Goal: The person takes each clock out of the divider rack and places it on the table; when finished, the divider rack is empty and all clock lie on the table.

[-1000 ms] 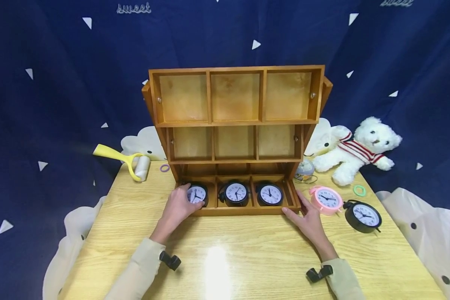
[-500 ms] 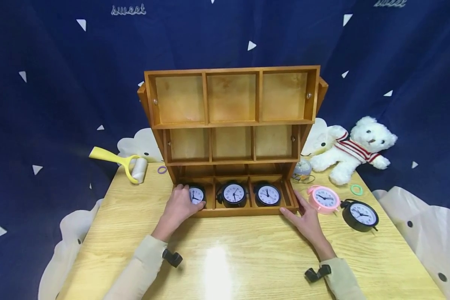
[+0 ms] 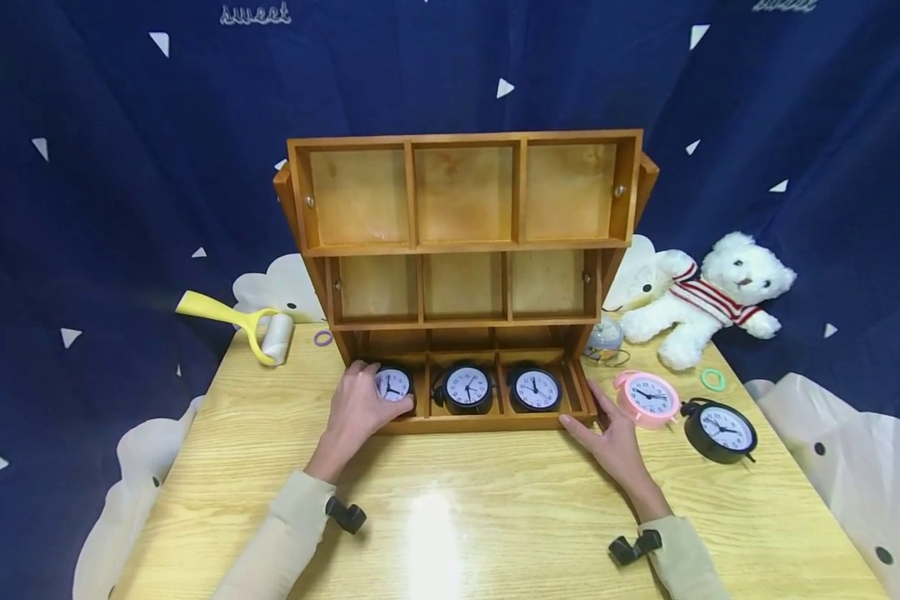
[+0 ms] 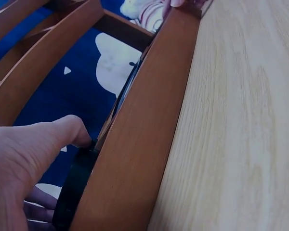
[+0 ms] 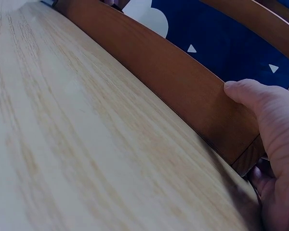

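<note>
From my station I had the left hand [image 3: 357, 408] pinched on the left black clock [image 3: 394, 384], its thumb at the near edge and its fingers round the far side. That clock sat in the left compartment of the bottom row of the wooden rack [image 3: 461, 248], right at the left hand's fingertips. To the right of that hand I could see the middle black clock [image 3: 467, 387] and the right black clock [image 3: 536, 389], each in its own compartment, faces up.

I had the right hand [image 3: 618, 450] clamped on the rack's near right corner, thumb on the front board [image 3: 480, 424] and fingers along the outer side. Just beyond its fingers, to the right, the pink clock [image 3: 648, 398] lay on the worktop [image 3: 525, 517], and next to that, farther right, a loose black clock [image 3: 722, 430]. Ahead of the right hand were a bluish clock [image 3: 605, 336], partly hidden by the rack, a green ring [image 3: 706, 382] and a white teddy bear [image 3: 712, 300] in a striped top. Ahead and to the left of the left hand lay a yellow-handled roller [image 3: 251, 321], with a purple ring [image 3: 317, 340] between it and the rack.
</note>
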`<state>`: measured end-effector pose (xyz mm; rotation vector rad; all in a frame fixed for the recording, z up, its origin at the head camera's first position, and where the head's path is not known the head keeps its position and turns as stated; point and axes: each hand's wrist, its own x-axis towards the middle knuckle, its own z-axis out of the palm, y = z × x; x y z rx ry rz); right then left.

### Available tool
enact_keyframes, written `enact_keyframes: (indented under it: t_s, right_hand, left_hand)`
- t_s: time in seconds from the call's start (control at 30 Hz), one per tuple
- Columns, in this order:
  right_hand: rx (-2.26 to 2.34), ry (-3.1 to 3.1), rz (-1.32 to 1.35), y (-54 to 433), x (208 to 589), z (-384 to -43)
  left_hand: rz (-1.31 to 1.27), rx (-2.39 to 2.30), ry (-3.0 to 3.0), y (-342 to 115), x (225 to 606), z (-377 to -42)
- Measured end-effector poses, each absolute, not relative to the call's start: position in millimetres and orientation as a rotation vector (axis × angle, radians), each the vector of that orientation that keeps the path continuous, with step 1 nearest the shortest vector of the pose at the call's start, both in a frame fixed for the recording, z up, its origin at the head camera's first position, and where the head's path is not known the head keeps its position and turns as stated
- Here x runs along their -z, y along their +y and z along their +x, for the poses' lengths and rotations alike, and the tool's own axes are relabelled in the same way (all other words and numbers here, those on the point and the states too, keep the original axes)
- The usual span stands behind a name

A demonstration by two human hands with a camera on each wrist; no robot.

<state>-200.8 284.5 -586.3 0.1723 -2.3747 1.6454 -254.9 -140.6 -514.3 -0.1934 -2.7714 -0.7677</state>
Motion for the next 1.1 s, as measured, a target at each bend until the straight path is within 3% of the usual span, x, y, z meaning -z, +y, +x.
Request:
enact_keyframes:
  t_s: [0.63,1.1]
  right_hand:
    - [-1.637,-2.365,0.168,284.7,585.8,-200.2]
    - [-1.651,-2.365,0.179,282.5,585.5,-199.6]
  left_hand:
    - [-0.145,1.039,-2.585,-154.0,504.7,-249.9]
    - [-0.006,1.074,-2.536,-186.3,484.0,-207.1]
